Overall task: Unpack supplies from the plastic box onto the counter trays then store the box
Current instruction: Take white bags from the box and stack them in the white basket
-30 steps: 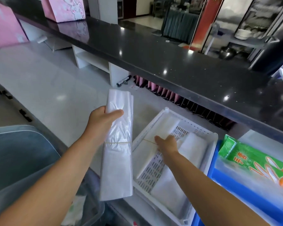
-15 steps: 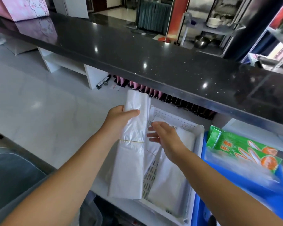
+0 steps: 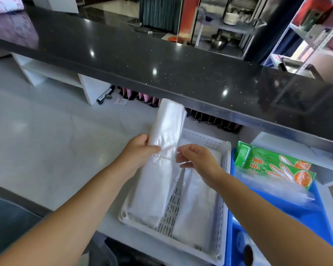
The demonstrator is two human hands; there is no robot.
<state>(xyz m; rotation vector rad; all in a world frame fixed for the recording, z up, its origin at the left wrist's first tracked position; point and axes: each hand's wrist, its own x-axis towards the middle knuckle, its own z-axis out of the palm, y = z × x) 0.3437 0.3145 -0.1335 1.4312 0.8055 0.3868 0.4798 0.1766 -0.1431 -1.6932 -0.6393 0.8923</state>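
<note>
My left hand [image 3: 137,150] grips a long bundle of clear plastic bags [image 3: 162,150], tied with a thin band, over the left half of the white slotted tray [image 3: 224,191]. The bundle's lower end reaches down into the tray. My right hand [image 3: 196,160] is at the bundle's right edge, fingers curled and touching the plastic near the band. Another flat stack of clear bags [image 3: 195,210] lies in the tray's right half. The grey plastic box [image 3: 10,225] shows at the lower left corner.
A blue tray [image 3: 288,214] to the right holds green glove packets [image 3: 273,166] and clear bags. The black upper counter [image 3: 161,60] overhangs the white worktop [image 3: 46,141]. Pink and dark items [image 3: 142,97] line the gap beneath it.
My left hand has carried the bag bundle rightward and lowered it into the tray. My right hand lifted off the stack in the tray and came up to the bundle's edge.
</note>
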